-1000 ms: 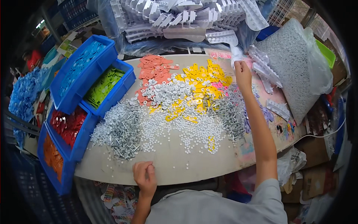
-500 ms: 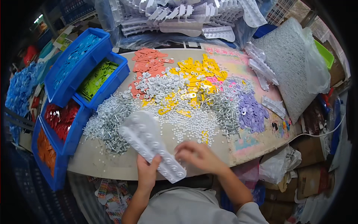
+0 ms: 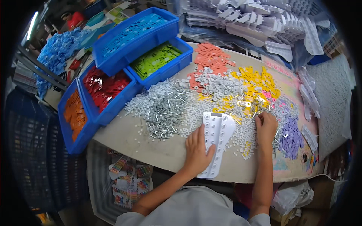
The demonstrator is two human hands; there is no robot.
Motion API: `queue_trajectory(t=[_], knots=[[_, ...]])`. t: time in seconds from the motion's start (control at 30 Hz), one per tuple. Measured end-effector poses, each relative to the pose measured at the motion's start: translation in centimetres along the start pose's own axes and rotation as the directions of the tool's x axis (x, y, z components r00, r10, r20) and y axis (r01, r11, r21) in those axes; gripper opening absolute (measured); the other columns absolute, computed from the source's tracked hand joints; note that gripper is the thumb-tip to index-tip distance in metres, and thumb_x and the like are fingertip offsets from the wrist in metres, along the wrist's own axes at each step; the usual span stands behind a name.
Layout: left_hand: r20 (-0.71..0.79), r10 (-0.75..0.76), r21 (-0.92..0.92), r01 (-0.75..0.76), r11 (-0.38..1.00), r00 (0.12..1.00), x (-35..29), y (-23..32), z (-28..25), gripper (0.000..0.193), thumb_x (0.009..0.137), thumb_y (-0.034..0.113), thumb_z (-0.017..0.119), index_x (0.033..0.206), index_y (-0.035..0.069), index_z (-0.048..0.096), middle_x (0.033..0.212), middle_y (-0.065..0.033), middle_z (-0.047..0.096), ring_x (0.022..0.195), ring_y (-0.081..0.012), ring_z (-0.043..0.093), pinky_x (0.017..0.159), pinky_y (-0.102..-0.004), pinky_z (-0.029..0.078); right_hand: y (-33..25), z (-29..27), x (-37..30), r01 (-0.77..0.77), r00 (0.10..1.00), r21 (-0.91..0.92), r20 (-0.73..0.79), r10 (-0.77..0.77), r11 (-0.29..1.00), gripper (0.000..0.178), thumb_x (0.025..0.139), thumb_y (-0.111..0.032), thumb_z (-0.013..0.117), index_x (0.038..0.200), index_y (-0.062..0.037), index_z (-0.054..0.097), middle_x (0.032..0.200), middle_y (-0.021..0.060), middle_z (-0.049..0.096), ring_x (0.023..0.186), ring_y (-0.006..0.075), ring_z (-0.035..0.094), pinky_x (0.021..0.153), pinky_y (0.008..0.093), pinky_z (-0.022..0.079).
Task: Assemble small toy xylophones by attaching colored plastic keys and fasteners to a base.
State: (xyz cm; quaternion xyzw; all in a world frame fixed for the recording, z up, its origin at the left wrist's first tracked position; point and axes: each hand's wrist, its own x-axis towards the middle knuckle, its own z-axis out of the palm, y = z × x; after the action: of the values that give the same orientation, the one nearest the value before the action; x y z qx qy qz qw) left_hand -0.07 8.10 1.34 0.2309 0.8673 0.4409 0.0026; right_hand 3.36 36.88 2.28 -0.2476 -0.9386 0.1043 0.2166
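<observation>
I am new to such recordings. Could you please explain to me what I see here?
There is no machine: a person works bare-handed. A wide camera on the person's head looks down, so straight edges bend. The left hand holds a white board with round studs. The right hand is at the small parts; whether it pinches one is unclear. On the table lie coral pieces, yellow pieces, purple pieces and metal pins. Blue bins at left hold coloured pieces.

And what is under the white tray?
Around the white tray, the table and small white pieces are visible. What lies underneath cannot be seen: the tray covers it, and the left hand hides part of the tray's left edge.
</observation>
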Motion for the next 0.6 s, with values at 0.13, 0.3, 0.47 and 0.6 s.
queue_trajectory(t=[0.13,0.3,0.47,0.6], knots=[[-0.04,0.085,0.028,-0.084,0.996,0.996,0.8,-0.2,-0.7,0.064,0.092,0.022,0.072,0.148,0.002,0.049,0.14,-0.0212,0.053,0.131,-0.0382,0.047,0.111,-0.0506,0.033,0.5,0.5,0.0,0.028,0.997,-0.034,-0.076,-0.03,0.999,0.014,0.086,-0.008,0.075,0.085,-0.0023,0.062,0.082,0.0152,0.064,0.083,0.0349,0.061,0.077,0.0472,0.047],[-0.163,0.242,0.294,-0.187,0.937,0.956,3.4,-3.5,-6.8,0.016,0.086,0.007,0.075,0.102,0.008,0.072,0.101,-0.0056,0.068,0.101,-0.0273,0.061,0.092,-0.0414,0.041,1.0,0.4,-0.6,0.072,0.989,-0.023,-0.129,-0.074,0.997,0.009,0.093,-0.006,0.068,0.09,-0.0012,0.061,0.087,0.0174,0.064,0.084,0.0375,0.06,0.078,0.0495,0.046],[-0.08,0.227,0.403,-0.177,0.898,0.971,3.5,-5.3,-9.6,0.013,0.085,0.008,0.076,0.098,0.009,0.072,0.096,-0.0044,0.065,0.098,-0.0264,0.059,0.089,-0.0405,0.04,-0.4,-1.6,-2.4,-0.051,0.984,0.146,-0.162,0.075,0.988,0.011,0.099,-0.007,0.063,0.092,0.0006,0.058,0.087,0.0148,0.063,0.081,0.0305,0.059,0.077,0.042,0.047],[-0.017,0.212,0.474,-0.179,0.862,0.977,2.9,-5.9,-9.2,0.013,0.084,0.01,0.076,0.096,0.01,0.071,0.096,-0.0051,0.062,0.101,-0.0266,0.058,0.091,-0.0424,0.039,-4.1,-4.2,-3.9,-0.101,0.994,0.464,0.011,0.109,0.88,0.009,0.099,-0.007,0.064,0.096,0.0006,0.06,0.087,0.0083,0.064,0.08,0.0192,0.058,0.076,0.0332,0.046]])
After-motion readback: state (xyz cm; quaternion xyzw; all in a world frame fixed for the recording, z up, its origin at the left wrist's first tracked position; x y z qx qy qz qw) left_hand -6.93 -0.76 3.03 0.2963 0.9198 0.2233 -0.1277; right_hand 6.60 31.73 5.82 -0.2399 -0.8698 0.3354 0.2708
